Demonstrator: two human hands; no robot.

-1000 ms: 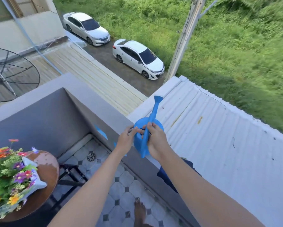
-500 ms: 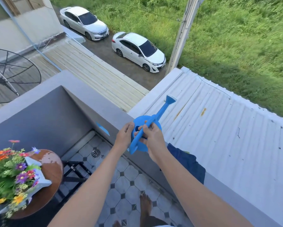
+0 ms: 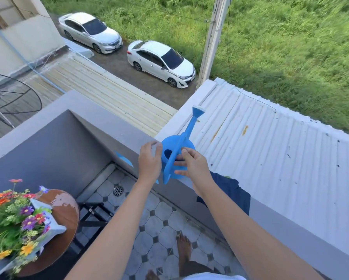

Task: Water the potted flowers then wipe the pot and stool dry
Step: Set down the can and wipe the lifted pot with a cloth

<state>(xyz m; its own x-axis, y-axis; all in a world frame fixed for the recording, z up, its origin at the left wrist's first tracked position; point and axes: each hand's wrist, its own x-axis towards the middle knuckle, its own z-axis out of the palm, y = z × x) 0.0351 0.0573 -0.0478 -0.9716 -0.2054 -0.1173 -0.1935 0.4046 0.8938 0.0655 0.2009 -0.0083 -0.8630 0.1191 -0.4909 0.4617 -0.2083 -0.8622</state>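
A blue plastic watering can (image 3: 170,147) is held over the grey balcony ledge (image 3: 109,126), spout pointing up and to the right over the white roof. My right hand (image 3: 195,166) grips it at the handle and body. My left hand (image 3: 149,160) is cupped against its left side with thumb and fingers apart. The potted flowers (image 3: 18,221), many colours in a pale pot (image 3: 53,227), stand at the lower left on a round brown stool (image 3: 67,211) with a worn patch on top.
A dark blue cloth (image 3: 236,196) hangs over the ledge just right of my right arm. Below are the tiled balcony floor (image 3: 149,225), a floor drain (image 3: 118,190) and my bare foot (image 3: 184,251). A corrugated white roof (image 3: 270,150) lies beyond the ledge.
The can's spout has swung to the right and risen. My left hand has loosened from the can's side, while my right hand keeps hold. The view has dropped slightly.
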